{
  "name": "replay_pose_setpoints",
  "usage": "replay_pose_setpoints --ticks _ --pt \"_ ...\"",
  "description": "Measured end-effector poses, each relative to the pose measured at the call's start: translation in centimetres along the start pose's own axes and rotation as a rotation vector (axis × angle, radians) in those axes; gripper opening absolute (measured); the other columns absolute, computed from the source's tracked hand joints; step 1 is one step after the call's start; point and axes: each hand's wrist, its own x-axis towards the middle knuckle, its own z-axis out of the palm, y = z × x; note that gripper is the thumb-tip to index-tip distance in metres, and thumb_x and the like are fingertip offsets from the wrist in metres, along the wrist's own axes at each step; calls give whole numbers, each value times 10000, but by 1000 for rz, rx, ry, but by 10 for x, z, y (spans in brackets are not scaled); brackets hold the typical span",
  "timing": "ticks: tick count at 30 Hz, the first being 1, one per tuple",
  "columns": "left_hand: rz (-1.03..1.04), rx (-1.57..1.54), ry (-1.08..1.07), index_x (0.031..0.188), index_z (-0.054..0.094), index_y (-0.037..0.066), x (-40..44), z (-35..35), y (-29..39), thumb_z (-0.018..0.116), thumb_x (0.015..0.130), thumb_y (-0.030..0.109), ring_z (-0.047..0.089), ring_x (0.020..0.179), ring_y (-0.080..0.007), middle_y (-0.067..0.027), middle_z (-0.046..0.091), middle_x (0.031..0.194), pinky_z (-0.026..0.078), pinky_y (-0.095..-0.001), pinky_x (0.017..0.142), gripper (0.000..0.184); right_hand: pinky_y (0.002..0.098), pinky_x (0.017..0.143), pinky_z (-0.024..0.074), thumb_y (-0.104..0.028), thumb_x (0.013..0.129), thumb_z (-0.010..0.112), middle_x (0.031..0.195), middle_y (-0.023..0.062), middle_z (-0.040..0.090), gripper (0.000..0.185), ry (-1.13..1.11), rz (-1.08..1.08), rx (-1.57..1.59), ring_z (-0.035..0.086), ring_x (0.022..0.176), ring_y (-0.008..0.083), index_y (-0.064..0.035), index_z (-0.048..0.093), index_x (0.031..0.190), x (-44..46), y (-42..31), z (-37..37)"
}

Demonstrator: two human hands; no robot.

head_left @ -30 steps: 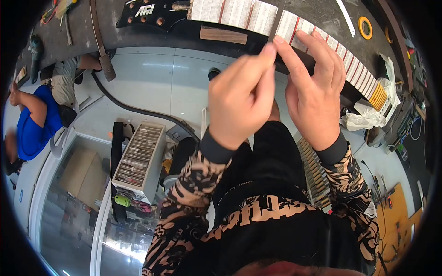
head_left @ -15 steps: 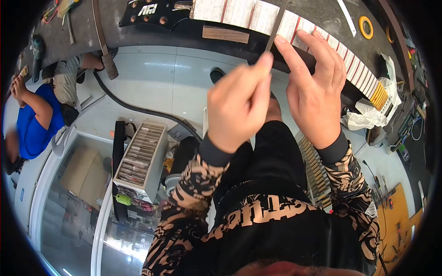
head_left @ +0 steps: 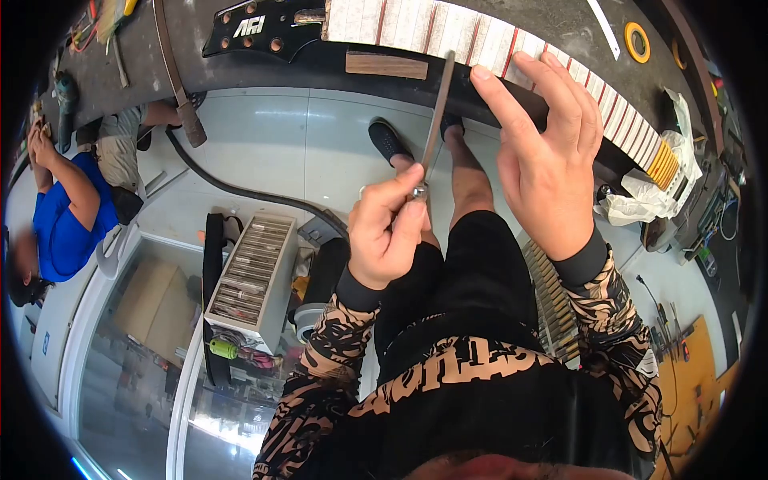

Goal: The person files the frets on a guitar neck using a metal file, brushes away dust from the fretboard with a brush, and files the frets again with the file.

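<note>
My left hand (head_left: pixel 384 236) is closed on a thin metal file (head_left: pixel 438 116), which slants up and away from it. The file's far tip is at the front edge of a guitar neck (head_left: pixel 456 32), whose fretboard is covered in white strips with reddish lines between them. On the right, my right hand (head_left: pixel 556 152) is spread, its fingertips resting on the near edge of the fretboard. A black headstock (head_left: pixel 260 28) with white letters is at the neck's left end. Yellow strips (head_left: pixel 662 164) cover its right end.
The dark workbench (head_left: pixel 280 76) bears a wooden block (head_left: pixel 386 66), a yellow tape roll (head_left: pixel 636 42) and a white strip (head_left: pixel 604 28). A brown strap-like bar (head_left: pixel 178 88) hangs over its edge. A person in blue (head_left: pixel 72 208) is at the left. White paper (head_left: pixel 640 200) lies right.
My left hand has drawn back down and left with the file, whose tip has come off the top of the fretboard. My right hand has stayed in place.
</note>
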Motion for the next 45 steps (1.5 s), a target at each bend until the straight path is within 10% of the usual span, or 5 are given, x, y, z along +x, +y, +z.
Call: replay_pose_setpoints --ticks 5,19,24,31,45 --pt "74 91 51 1506 647 -26 48 21 13 602 1177 -3 569 649 -46 -37 689 868 440 -220 574 333 522 1322 359 97 839 728 1637 93 561 862 2 1 -4 488 1584 360 -296 709 1606 0 0 1" --pt "250 356 158 1417 773 -37 94 37 30 776 970 -122 795 782 -307 -224 835 1058 610 -356 712 456 521 1303 381 89 865 731 1618 82 574 827 36 3 -28 512 1565 348 -300 718 1595 0 -1 4" --pt "192 480 111 1432 767 -59 51 24 28 750 1034 -108 814 915 -179 -184 862 1188 623 -309 815 402 522 1298 386 91 856 731 1617 80 573 834 19 -1 -28 517 1557 346 -300 718 1592 2 -2 1" --pt "253 400 151 1440 770 -32 98 38 26 756 992 -126 788 790 -294 -216 807 1032 620 -371 760 458 525 1305 382 93 850 731 1609 82 571 840 39 -4 -44 519 1552 347 -293 713 1597 0 -2 5" --pt "234 394 133 1455 761 -36 98 38 30 749 1019 -117 768 803 -228 -175 820 1057 609 -348 757 443 521 1306 380 98 845 722 1619 84 567 840 12 21 -54 510 1564 347 -290 718 1590 0 -4 2"
